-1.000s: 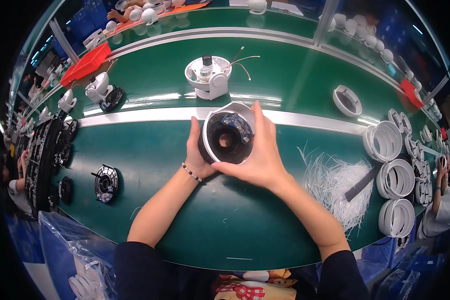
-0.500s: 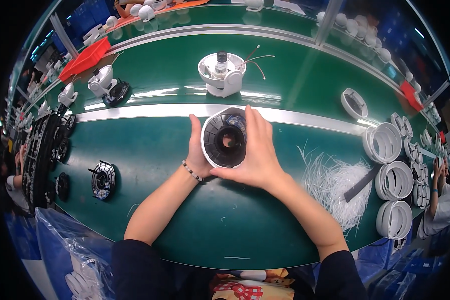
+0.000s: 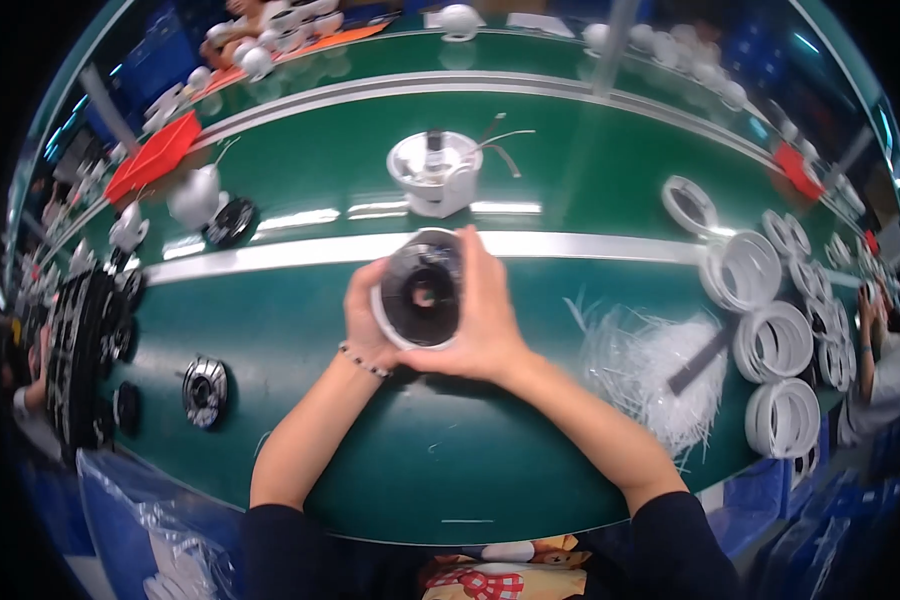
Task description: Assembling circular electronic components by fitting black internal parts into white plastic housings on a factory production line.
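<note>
No legible text, labels, numbers or signs; lettering too small or blurred.

Dark sleeves (image 3: 292, 550), beaded bracelet (image 3: 364, 363), red-checked bow (image 3: 478, 584)

1. A white ring (image 3: 378, 308) forms the outer shell, its rim showing along the left and lower edges.
2. A round black insert (image 3: 402, 312) sits inside the ring, around a central opening; blur hides its finer detail.
3. Both are held over the bench (image 3: 470, 450), between left hand (image 3: 368, 335) and right hand (image 3: 488, 322), opening facing the camera.
</note>
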{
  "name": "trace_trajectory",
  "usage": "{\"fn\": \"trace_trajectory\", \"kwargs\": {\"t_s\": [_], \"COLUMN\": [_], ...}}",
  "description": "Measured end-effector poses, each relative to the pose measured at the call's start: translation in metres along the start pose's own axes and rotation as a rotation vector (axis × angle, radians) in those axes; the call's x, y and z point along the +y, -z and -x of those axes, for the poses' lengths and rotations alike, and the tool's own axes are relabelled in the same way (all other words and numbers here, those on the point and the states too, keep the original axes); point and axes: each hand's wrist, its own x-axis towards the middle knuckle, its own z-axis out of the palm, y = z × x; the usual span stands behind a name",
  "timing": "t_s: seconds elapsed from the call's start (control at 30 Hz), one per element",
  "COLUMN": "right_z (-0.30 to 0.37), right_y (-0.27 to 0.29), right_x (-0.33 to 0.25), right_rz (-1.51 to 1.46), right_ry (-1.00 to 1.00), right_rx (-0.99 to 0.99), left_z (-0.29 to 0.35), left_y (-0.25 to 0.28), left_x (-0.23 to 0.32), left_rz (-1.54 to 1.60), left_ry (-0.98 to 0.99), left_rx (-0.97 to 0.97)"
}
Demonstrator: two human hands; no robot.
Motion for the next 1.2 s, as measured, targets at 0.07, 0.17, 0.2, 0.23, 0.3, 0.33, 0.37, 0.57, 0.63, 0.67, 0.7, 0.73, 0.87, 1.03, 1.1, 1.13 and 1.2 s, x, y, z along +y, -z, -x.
{"fn": "trace_trajectory", "kwargs": {"t_s": [0.07,0.17,0.2,0.23,0.3,0.33,0.37,0.57,0.63,0.67,0.7,0.73,0.87,1.03,1.1,1.13,1.2], "right_z": [-0.006,-0.015,-0.018,-0.022,-0.029,-0.031,-0.035,-0.022,-0.01,-0.003,-0.003,0.003,0.02,0.002,-0.021,-0.024,-0.024], "right_y": [-0.001,-0.014,-0.004,0.007,0.05,0.082,0.116,0.297,0.318,0.322,0.318,0.32,0.346,0.379,0.326,0.303,0.229], "right_x": [0.0,0.013,0.016,0.017,0.027,0.039,0.044,0.132,0.162,0.171,0.172,0.194,0.198,0.123,0.08,0.076,0.069], "right_rz": [0.018,-0.101,-0.055,-0.036,0.122,0.084,0.121,1.072,1.351,1.393,1.325,1.313,1.33,1.288,1.097,0.781,0.505], "right_ry": [0.078,0.051,-0.004,0.001,0.06,0.12,-0.013,-0.278,-0.245,-0.304,-0.456,-0.573,-0.448,-0.068,-0.127,-0.179,-0.392], "right_rx": [0.072,0.064,0.018,0.039,0.099,0.164,0.18,0.241,0.084,0.009,-0.057,-0.05,0.048,0.273,0.339,0.341,0.216], "left_z": [0.0,-0.013,-0.021,-0.024,-0.054,-0.064,-0.075,-0.121,-0.123,-0.125,-0.125,-0.129,-0.155,-0.133,-0.079,-0.074,-0.043], "left_y": [-0.008,0.01,0.004,0.001,0.026,0.022,0.034,0.084,0.104,0.115,0.128,0.144,0.156,0.142,0.102,0.15,0.222], "left_x": [0.004,0.015,0.014,0.023,0.041,0.046,0.057,0.116,0.135,0.136,0.141,0.142,0.142,0.215,0.222,0.259,0.331], "left_rz": [-0.074,-0.123,-0.132,-0.109,-0.059,-0.029,-0.047,-0.142,-0.174,-0.199,-0.206,-0.2,-0.37,-2.074,-2.068,-2.088,-2.232], "left_ry": [-0.075,-0.183,-0.184,-0.127,-0.183,-0.191,-0.205,-0.441,-0.461,-0.443,-0.465,-0.488,-0.676,-1.025,-0.921,-0.766,-0.731], "left_rx": [-0.062,0.026,0.001,-0.036,0.174,0.305,0.325,0.387,0.4,0.324,0.373,0.308,0.426,0.707,0.745,0.812,0.859]}}
